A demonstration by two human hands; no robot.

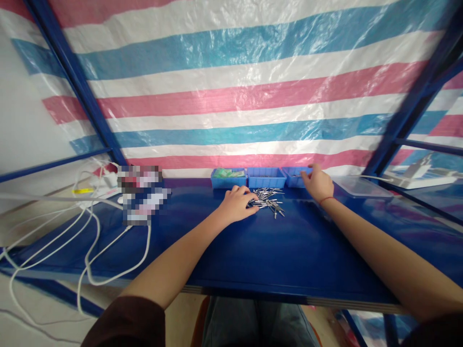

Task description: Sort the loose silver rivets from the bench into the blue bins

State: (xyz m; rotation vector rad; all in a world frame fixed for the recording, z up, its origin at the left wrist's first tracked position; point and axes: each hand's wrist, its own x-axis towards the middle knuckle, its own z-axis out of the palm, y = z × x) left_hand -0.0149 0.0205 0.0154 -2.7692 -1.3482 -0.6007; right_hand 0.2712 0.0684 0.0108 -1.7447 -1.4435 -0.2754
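A loose pile of thin silver metal pins [269, 198], too small to tell whether nails or rivets, lies on the blue tabletop [282, 255]. My left hand [237, 205] rests at the pile's left edge, thumb and fingers apart, its fingertips touching the pins. Over the front right of the right blue bin [292, 180] is my right hand [320, 185], with its fingers bent but apart. Nothing shows in its grasp. Small dark pieces lie in the middle blue bin [266, 180]. The left blue bin [228, 180] holds green and pale packets.
A clear plastic lid [363, 187] lies right of the bins. White cables [96, 231] loop over the table's left side near a blurred patch [142, 195]. A white device [421, 176] stands far right. Blue frame posts [77, 86] and a striped sheet [238, 96] enclose the back.
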